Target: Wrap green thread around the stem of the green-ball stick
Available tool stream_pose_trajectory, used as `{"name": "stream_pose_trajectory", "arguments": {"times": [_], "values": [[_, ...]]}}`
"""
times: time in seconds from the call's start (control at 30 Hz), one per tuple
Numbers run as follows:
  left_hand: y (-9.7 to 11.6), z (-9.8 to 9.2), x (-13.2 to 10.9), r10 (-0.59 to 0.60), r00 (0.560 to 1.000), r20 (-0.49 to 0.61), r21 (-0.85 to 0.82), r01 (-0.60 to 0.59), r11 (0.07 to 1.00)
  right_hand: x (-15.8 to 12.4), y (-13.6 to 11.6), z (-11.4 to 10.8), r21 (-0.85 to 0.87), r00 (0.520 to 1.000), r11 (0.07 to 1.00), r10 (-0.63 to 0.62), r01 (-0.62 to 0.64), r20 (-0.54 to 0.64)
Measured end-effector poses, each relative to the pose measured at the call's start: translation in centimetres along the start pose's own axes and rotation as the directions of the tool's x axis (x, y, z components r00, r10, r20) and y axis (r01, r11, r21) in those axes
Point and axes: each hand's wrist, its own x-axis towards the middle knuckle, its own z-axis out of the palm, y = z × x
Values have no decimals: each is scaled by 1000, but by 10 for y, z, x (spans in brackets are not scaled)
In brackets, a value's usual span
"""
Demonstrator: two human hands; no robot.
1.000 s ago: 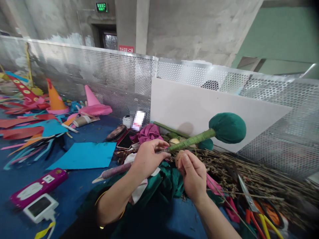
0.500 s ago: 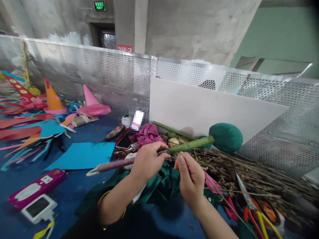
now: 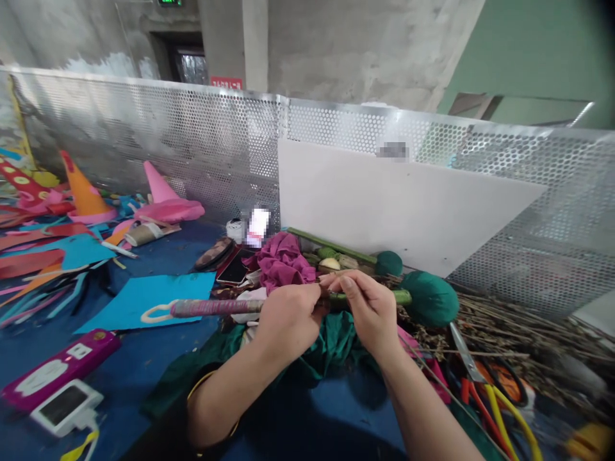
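My left hand [image 3: 291, 323] is closed around a stick [image 3: 216, 308], which lies nearly level across the view. Purplish wrapping covers its left part, and green wrapping shows toward the right. A pale loop [image 3: 156, 313] sticks out of the left end, and a round dark-green cloth ball [image 3: 430, 298] is on the right end. My right hand [image 3: 372, 314] is over the stick beside the left fingers, thumb and fingers pinched together. What is in that pinch is too small to make out. Under both hands lies crumpled dark-green cloth [image 3: 336, 346].
Red- and yellow-handled scissors [image 3: 485, 387] lie at right by dried stems [image 3: 519, 330]. Behind the hands are magenta cloth [image 3: 283, 262], a dark phone [image 3: 235, 267] and a second green ball [image 3: 389, 263]. Blue sheet [image 3: 154, 298] and purple case [image 3: 62, 371] lie left. A perforated metal barrier [image 3: 192, 141] stands behind.
My right hand has moved up and left onto the stick, close to my left hand. The stick has turned more level, its ball end lower. The view has shifted slightly.
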Motion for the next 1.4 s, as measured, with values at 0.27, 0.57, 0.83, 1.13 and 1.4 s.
{"name": "stream_pose_trajectory", "arguments": {"times": [0.27, 0.57, 0.83, 1.13, 1.4], "values": [[2, -1, 1, -15, 999, 44, 67, 12, 998, 0, -3, 1, -38, 1000, 999, -14, 15, 17], [-4, -7, 3, -49, 995, 84, -69, 55, 996, -5, -7, -1, -35, 997, 996, -76, 76, 16], [-5, -14, 4, -70, 995, 75, -177, 82, 981, -7, -11, 0, -28, 990, 991, -127, 129, 55], [-3, -10, 3, -45, 993, 108, -94, 55, 994, -5, -10, 1, -60, 996, 994, -87, 87, 4], [3, -8, 2, 4, 997, 80, -8, -4, 1000, 3, -3, -4, -69, 984, 992, 95, -106, -151]]}}
